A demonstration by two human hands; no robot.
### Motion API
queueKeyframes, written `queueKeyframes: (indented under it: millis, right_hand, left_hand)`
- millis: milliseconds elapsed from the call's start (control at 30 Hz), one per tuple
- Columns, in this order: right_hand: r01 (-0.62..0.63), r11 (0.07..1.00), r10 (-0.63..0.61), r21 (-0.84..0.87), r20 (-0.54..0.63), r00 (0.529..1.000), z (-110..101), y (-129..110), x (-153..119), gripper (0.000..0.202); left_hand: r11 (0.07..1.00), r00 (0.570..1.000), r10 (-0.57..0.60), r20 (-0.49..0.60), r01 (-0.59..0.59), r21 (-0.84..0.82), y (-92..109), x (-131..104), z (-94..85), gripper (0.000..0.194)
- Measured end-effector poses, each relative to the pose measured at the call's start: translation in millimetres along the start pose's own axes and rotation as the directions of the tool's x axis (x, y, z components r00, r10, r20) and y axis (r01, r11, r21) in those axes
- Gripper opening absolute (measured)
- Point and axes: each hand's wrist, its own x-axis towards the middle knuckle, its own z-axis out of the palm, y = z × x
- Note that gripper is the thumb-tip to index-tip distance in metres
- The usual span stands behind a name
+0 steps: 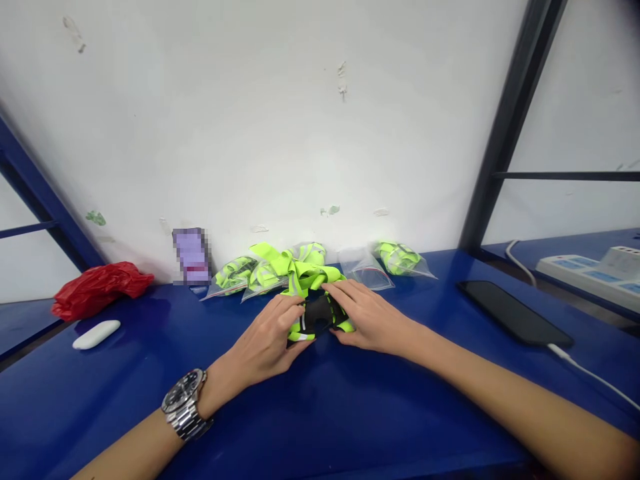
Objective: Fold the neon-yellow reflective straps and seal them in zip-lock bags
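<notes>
A bundle of neon-yellow reflective straps with a black part (318,313) lies on the blue table between my hands. My left hand (273,333) grips its left side, thumb low at the front and fingers over the top. On the other side, my right hand (367,313) holds the bundle's right edge in the same way. Loose yellow strap (300,270) spreads out behind the black part. Just beyond it lie clear zip bags with folded yellow straps (235,272), and one more such bag (397,257) sits to the right.
An empty-looking clear bag (367,270) lies near the wall. At the left are a red plastic bag (97,290), a white case (97,335) and a blurred phone (193,257) leaning on the wall. A black phone (515,312) with a cable and a power strip (590,273) are at the right.
</notes>
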Motion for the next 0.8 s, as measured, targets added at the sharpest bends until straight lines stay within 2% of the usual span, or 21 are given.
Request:
queueKeyframes:
  millis: [133, 233, 300, 367, 467, 567, 667, 733, 800]
  right_hand:
    - [-0.051, 0.998, 0.052, 0.031, -0.025, 0.998, 0.1, 18.6, -0.7, 0.056]
    - [-0.207, 0.976, 0.214, 0.066, -0.132, 0.968, -4.1, 33.4, -0.8, 0.053]
    - [-0.248, 0.964, 0.260, 0.091, -0.171, 0.950, -5.0, 36.8, -0.2, 0.053]
    - [-0.227, 0.968, 0.242, 0.111, -0.161, 0.957, -3.2, 34.2, 0.7, 0.054]
    - [-0.174, 0.977, 0.190, 0.127, -0.126, 0.974, 1.8, 25.2, 1.9, 0.057]
    - [-0.131, 0.984, 0.144, 0.118, -0.104, 0.984, 4.6, 18.1, 2.5, 0.059]
    - [-0.086, 0.994, 0.092, 0.066, -0.086, 0.992, 3.5, 14.8, 2.9, 0.060]
    - [-0.060, 0.998, 0.061, 0.020, -0.059, 0.996, 1.6, 12.6, 2.9, 0.067]
    - [-0.042, 0.999, 0.042, -0.017, -0.030, 0.999, -0.1, 8.7, 2.2, 0.082]
  left_hand:
    - [1.000, 1.000, -0.007, -0.008, 0.007, 0.027, -7.5, -2.5, -3.7, 0.062]
    - [0.987, 0.989, -0.124, -0.078, 0.131, 0.092, -17.8, -8.2, -5.7, 0.067]
    - [0.973, 0.973, -0.186, -0.135, 0.201, 0.111, -21.8, -10.9, -5.4, 0.071]
    - [0.971, 0.968, -0.206, -0.144, 0.221, 0.095, -21.5, -11.7, -4.1, 0.072]
    - [0.975, 0.974, -0.216, -0.070, 0.219, 0.045, -15.7, -10.4, -2.2, 0.067]
    - [0.981, 0.981, -0.192, -0.017, 0.192, 0.005, -11.0, -9.2, -1.7, 0.065]
    - [0.987, 0.987, -0.161, -0.012, 0.161, -0.006, -11.2, -9.8, -1.7, 0.067]
    - [0.993, 0.993, -0.119, -0.023, 0.119, -0.011, -12.3, -10.6, -1.6, 0.071]
    - [0.997, 0.997, -0.080, -0.024, 0.080, 0.003, -11.9, -11.2, -1.1, 0.072]
